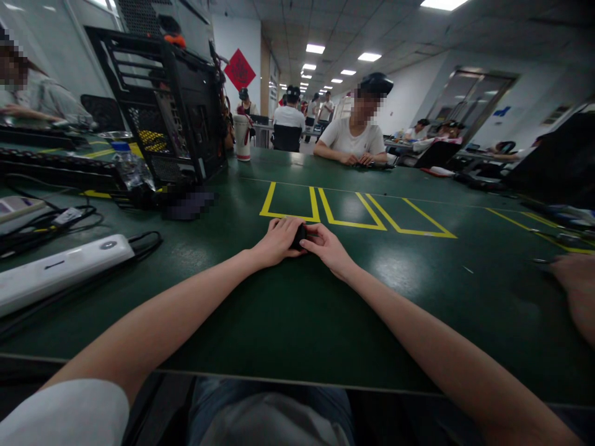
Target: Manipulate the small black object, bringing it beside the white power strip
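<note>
We have a small black object [300, 238] between our two hands, near the leftmost of the yellow tape outlines [357, 225], on its near side; whether it rests on the green table [260, 316] or is lifted slightly, we cannot tell. Our left hand [277, 241] wraps it from the left, fingers curled closely over it, while our right hand [329, 248] grips its right side, thumb and fingertips parted only by its width. To work it well, we would do best to let the left hand steady it and the right fingertips apply light, even pressure (our hands hide most of its shape, so feel matters). The white power strip [65, 271] at left and another person's hand [576, 288] at far right are well apart from our grip.
</note>
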Demonstrator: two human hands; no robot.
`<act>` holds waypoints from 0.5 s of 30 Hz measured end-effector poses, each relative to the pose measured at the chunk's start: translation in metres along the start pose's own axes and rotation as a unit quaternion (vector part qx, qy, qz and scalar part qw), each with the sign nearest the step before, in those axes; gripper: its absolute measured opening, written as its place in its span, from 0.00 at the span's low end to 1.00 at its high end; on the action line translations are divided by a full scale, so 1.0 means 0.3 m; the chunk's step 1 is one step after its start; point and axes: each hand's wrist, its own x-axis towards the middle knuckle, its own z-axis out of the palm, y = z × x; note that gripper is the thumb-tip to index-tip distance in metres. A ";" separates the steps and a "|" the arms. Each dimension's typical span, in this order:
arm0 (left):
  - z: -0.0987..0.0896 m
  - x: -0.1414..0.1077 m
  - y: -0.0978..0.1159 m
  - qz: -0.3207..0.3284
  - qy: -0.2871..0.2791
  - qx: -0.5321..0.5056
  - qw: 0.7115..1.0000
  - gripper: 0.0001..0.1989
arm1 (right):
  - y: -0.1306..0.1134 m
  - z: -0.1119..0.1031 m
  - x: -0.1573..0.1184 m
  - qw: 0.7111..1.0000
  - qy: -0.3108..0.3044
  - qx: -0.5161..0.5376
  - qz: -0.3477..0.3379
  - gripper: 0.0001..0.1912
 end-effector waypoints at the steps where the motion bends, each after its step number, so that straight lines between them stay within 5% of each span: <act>1: -0.001 0.000 0.001 0.000 -0.001 -0.003 1.000 0.26 | -0.002 0.001 -0.002 1.000 0.000 0.002 -0.007 0.17; 9: -0.002 -0.001 0.003 0.005 0.001 0.004 1.000 0.26 | -0.002 0.010 -0.003 0.999 0.048 -0.009 0.016 0.15; 15: -0.002 -0.001 0.003 -0.001 -0.004 0.006 1.000 0.26 | -0.003 0.005 0.003 0.999 0.025 -0.015 0.038 0.19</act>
